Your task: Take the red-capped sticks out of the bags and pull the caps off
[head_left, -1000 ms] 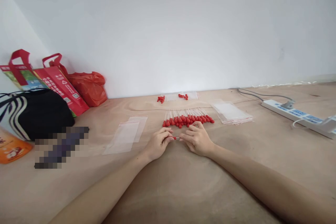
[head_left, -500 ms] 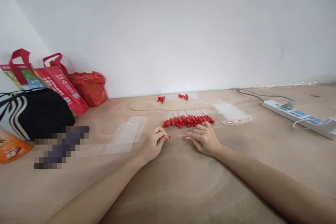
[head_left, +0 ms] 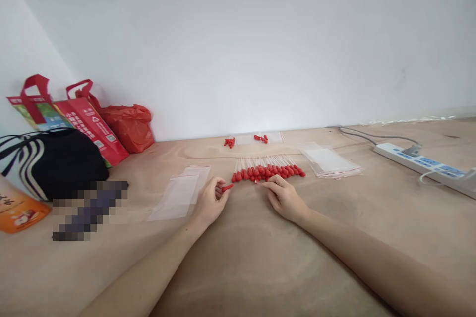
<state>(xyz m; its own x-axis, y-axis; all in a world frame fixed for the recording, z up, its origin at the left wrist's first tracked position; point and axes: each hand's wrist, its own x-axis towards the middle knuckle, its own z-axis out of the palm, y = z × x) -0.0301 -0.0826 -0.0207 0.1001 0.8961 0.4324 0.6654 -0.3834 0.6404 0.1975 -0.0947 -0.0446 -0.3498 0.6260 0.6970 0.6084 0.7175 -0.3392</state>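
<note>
My left hand point(head_left: 211, 203) pinches a small red rubber bulb point(head_left: 227, 188) between thumb and fingers, its rounded end pointing right. Opposite it, my right hand point(head_left: 284, 199) has its thumb and forefinger closed on a thin clear tube point(head_left: 256, 183); only a short tip shows beyond the fingers. The two hands are apart, a bare stretch of wood between them. Just beyond lies a row of droppers point(head_left: 266, 172), thin clear tubes pointing away from me and red bulbs toward me. Loose red bulbs point(head_left: 229, 142) lie farther back, by a clear bag.
Clear zip bags lie at the left point(head_left: 180, 193) and in a stack at the right point(head_left: 330, 161). A white power strip point(head_left: 424, 162) with cables is at far right. Shopping bags point(head_left: 91, 126), a black bag point(head_left: 70, 163) and an orange pouch point(head_left: 26, 213) crowd the left side.
My left hand has shifted slightly left and loosened, showing more of the red bulb. My right hand's fingertips have moved up toward the dropper row, and less of the clear tube shows.
</note>
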